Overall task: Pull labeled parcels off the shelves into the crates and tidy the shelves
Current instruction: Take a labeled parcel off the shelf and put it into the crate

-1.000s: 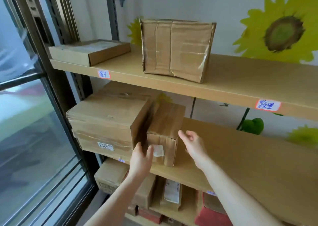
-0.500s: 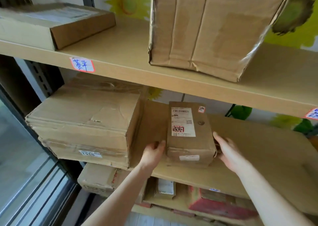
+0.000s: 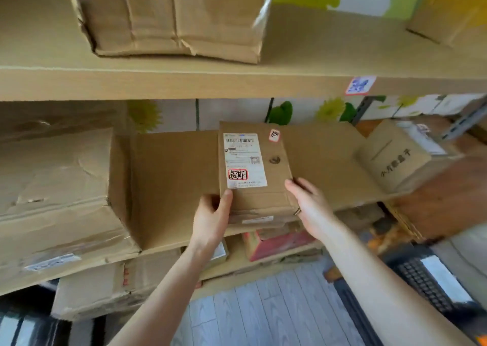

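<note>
A small brown cardboard parcel [image 3: 274, 184] lies flat on the middle shelf [image 3: 171, 177], its near end over the shelf's front edge. Its top carries a white shipping label with a barcode and a red-framed sticker. My left hand [image 3: 210, 219] grips its near left corner, thumb on top. My right hand [image 3: 311, 208] holds the near right corner, fingers along the side. A black crate [image 3: 421, 279] with a grid wall shows at the lower right, partly cut off by my right arm.
A big creased box [image 3: 58, 192] fills the shelf's left end. A printed box [image 3: 392, 158] stands at the right. The upper shelf [image 3: 237, 82] bears a large taped box [image 3: 174, 16]. Below lie more parcels, one red [image 3: 279, 245]. Grey plank floor [image 3: 263, 306] lies underneath.
The parcel, first upright beside the big box, now lies flat with its label up and sits nearer the shelf's front edge. Both hands closed on its near corners. The view swung right.
</note>
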`<state>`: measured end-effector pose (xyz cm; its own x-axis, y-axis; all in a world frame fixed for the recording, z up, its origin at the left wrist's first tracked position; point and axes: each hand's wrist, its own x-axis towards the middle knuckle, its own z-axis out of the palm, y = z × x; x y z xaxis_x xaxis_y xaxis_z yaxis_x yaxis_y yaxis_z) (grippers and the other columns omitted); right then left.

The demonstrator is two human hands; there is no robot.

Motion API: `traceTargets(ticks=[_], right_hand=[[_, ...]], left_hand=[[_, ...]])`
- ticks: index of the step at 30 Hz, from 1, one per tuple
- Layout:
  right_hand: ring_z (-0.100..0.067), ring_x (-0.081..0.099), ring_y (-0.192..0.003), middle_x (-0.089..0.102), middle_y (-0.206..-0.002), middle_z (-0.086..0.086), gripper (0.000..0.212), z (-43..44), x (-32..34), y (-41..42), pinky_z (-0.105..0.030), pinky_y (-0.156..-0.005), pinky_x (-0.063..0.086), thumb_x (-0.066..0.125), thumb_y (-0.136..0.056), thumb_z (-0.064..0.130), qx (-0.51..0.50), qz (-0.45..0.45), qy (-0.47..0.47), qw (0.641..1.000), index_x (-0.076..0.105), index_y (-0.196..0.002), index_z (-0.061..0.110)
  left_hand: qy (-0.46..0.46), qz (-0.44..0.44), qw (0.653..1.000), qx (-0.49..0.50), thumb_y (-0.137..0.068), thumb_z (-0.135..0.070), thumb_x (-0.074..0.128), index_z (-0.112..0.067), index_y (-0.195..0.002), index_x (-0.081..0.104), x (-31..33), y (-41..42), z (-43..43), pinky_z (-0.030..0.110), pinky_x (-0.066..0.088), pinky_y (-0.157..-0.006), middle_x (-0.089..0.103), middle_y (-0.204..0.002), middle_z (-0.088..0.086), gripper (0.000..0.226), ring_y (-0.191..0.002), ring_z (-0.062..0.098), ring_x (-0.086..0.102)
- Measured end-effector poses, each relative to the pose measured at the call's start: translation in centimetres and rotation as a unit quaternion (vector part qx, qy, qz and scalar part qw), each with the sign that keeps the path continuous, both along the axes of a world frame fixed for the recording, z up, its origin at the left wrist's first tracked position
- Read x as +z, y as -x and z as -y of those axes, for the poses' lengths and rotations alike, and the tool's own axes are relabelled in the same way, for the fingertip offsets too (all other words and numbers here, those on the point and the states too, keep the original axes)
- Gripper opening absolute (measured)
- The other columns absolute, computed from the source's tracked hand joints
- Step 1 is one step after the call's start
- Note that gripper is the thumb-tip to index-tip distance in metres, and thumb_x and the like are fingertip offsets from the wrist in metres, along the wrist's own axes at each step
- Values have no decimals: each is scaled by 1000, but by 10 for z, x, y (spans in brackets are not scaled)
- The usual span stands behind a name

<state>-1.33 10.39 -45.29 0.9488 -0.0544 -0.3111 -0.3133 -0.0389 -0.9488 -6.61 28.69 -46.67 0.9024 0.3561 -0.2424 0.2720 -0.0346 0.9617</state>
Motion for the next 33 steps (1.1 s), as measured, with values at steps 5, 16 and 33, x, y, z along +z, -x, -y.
traceTargets(ticks=[5, 16, 33], right_hand=[[-17, 57, -106, 67, -108, 2, 12, 65, 2, 53, -36, -102, 41, 58, -89, 26, -74, 7, 24, 997, 61, -77, 30], [-15, 58, -97, 60, -102, 5, 6, 364, -36, 224, -34, -87, 50, 51, -93, 26, -315, -46, -6, 948, 57, -93, 26], [-17, 61, -96, 62, -113, -2, 52, 683, -180, 377, -32, -76, 54, 65, -82, 35, -463, -225, -89, 853, 48, -124, 9]], left_hand=[[5, 14, 994, -105, -88, -39, 56, -15, -117, 56, -1, 15, 53, 19, 46, -66, 65, -104, 3, 38, -83, 10, 61], [-6, -28, 944, -328, -90, -35, 54, -17, -114, 60, -36, 97, 376, 34, 44, -81, 61, -104, 3, 30, -92, 21, 57], [-78, -307, 706, -633, -91, -43, 51, -31, -138, 34, -176, 165, 755, 43, 41, -93, 48, -137, 4, 51, -118, 30, 48]])
